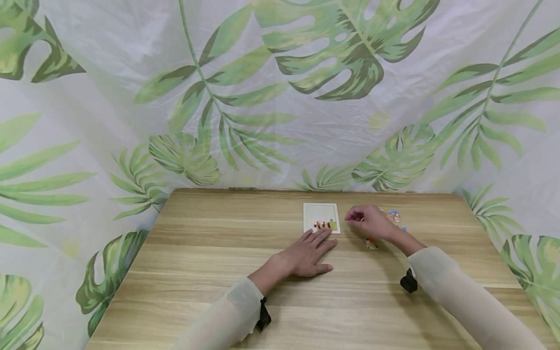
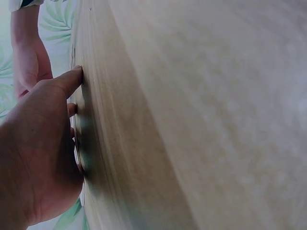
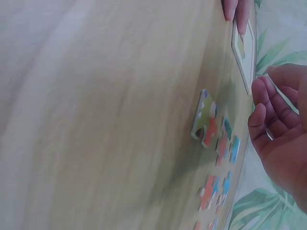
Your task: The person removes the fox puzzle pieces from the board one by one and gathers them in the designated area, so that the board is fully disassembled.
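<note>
Puzzle tray is found just left of the right hand, whose curled fingers hold nothing visible, while the flat left hand touches its near edge and loose pieces lie right.

Right hand hovers off the wooden table, fingers curled inward, holding nothing visible. Just beside the fingertips lie loose puzzle pieces. Beyond the fingers sits the white puzzle tray, another hand's fingertips touching it.
</note>
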`<state>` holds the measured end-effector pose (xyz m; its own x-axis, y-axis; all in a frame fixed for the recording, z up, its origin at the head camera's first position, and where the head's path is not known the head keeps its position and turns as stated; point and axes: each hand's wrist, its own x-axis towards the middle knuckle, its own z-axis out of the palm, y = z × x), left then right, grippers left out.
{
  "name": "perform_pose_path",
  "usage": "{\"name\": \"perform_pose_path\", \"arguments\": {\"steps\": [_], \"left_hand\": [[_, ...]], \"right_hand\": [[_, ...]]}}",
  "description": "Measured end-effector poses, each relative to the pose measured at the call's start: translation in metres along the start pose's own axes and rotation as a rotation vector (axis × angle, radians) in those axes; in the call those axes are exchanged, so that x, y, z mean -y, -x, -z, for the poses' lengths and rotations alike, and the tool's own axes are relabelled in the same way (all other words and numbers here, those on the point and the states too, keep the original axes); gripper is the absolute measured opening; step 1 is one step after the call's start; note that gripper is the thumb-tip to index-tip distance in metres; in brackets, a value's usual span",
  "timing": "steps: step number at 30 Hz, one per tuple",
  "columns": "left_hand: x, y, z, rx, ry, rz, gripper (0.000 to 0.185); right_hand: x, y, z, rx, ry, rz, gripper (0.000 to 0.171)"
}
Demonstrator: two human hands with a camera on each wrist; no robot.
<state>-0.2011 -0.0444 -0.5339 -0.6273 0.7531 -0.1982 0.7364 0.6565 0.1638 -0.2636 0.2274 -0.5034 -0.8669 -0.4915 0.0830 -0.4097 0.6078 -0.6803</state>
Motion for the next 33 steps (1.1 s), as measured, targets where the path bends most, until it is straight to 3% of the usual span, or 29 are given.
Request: {"name": "perform_pose_path", "arguments": {"steps": [19, 33], "left_hand": [[-0.003, 0.002, 0.004, 0.009, -0.060, 0.000, 0.075], [-0.005, 0.001, 0.006, 0.014, -0.090, 0.006, 0.075]], "right_hand": [[0.007, -0.046, -0.014, 0.120, -0.016, 0.032, 0.013], [0.009, -0.068, -0.023, 0.231, -0.068, 0.063, 0.018]]}}
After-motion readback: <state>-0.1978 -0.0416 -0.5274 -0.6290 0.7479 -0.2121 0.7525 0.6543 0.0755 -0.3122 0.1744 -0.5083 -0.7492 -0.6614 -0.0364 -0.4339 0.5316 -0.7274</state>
